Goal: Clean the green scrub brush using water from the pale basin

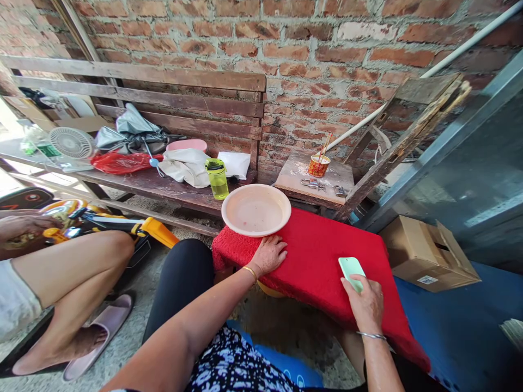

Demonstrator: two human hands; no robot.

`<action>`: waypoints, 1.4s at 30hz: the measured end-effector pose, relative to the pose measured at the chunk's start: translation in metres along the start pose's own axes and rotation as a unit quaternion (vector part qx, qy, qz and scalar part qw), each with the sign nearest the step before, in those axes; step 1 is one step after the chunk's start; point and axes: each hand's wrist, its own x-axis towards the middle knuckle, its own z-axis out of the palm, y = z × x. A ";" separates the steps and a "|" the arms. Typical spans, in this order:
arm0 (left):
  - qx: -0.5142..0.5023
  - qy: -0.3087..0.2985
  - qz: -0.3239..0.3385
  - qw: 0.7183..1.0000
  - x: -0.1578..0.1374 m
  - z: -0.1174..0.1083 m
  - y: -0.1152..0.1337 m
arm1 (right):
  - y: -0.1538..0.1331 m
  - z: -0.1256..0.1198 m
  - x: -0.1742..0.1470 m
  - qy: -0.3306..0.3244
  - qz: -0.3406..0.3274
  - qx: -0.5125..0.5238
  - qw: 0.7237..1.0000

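Note:
A table draped in a red plush cloth [314, 250] stands before me. Flat on the cloth rests my left hand [268, 255], fingers stretched out, just below the rim of a pale round basin [256, 231]. The basin sits at the table's far left corner and looks bare apart from small specks. On the right side of the cloth, my right hand [365, 302] grips a mint-green smartphone [351, 267] by its near end. Its fingers are partly hidden behind the hand and the phone.
Behind the table, a wooden bench [134, 185] holds a green water bottle [217, 179], a red plastic bag [122, 162] and a small fan [71, 142]. A paper cup [318, 165] stands on a wooden chair. A cardboard box [420, 250] lies right. Another person's leg [77, 261] is left.

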 end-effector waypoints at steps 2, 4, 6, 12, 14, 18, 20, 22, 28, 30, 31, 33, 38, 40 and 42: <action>-0.004 0.004 0.001 1.000 0.000 0.001 0.000 | 0.000 0.000 0.000 -0.001 0.001 -0.004 1.000; -0.008 0.008 0.001 1.000 0.000 0.001 -0.001 | -0.001 -0.001 0.000 -0.001 0.001 -0.009 1.000; -0.007 0.009 0.002 1.000 0.000 0.001 -0.001 | -0.001 -0.001 0.000 -0.001 -0.002 -0.013 1.000; 0.001 0.001 0.000 1.000 -0.001 0.000 0.000 | -0.001 -0.002 0.000 0.002 -0.013 -0.023 1.000; 0.001 -0.002 0.001 1.000 0.000 0.000 0.000 | -0.001 -0.001 0.000 0.005 -0.017 -0.029 0.999; -0.009 0.004 0.000 1.000 0.000 0.000 0.001 | -0.001 -0.001 0.000 0.009 -0.022 -0.033 0.999; -0.011 0.006 -0.001 1.000 0.000 0.000 0.000 | -0.001 -0.001 0.000 0.010 -0.021 -0.031 0.999; -0.010 0.006 0.001 1.000 -0.001 0.001 0.000 | 0.000 -0.001 0.000 0.010 -0.018 -0.031 0.999; -0.009 0.004 0.001 1.000 -0.001 0.001 0.000 | 0.000 -0.001 0.000 0.010 -0.013 -0.028 0.999; -0.009 0.003 0.000 1.000 -0.001 0.000 0.000 | -0.001 -0.001 0.000 0.008 -0.014 -0.025 1.000; -0.009 0.002 0.000 1.000 -0.001 0.000 0.000 | -0.002 -0.001 0.000 0.006 -0.015 -0.024 1.000; -0.011 0.000 -0.001 1.000 -0.001 0.000 0.000 | -0.002 -0.001 0.000 0.004 -0.013 -0.023 1.000; -0.015 0.004 -0.001 1.000 -0.001 0.000 0.000 | -0.002 -0.001 -0.001 0.002 -0.008 -0.027 1.000; -0.011 0.002 -0.001 1.000 -0.001 0.000 0.000 | -0.002 -0.002 -0.001 0.001 -0.014 -0.027 1.000; -0.007 0.000 -0.001 1.000 -0.001 0.000 0.000 | -0.002 -0.002 -0.001 0.002 -0.019 -0.026 0.999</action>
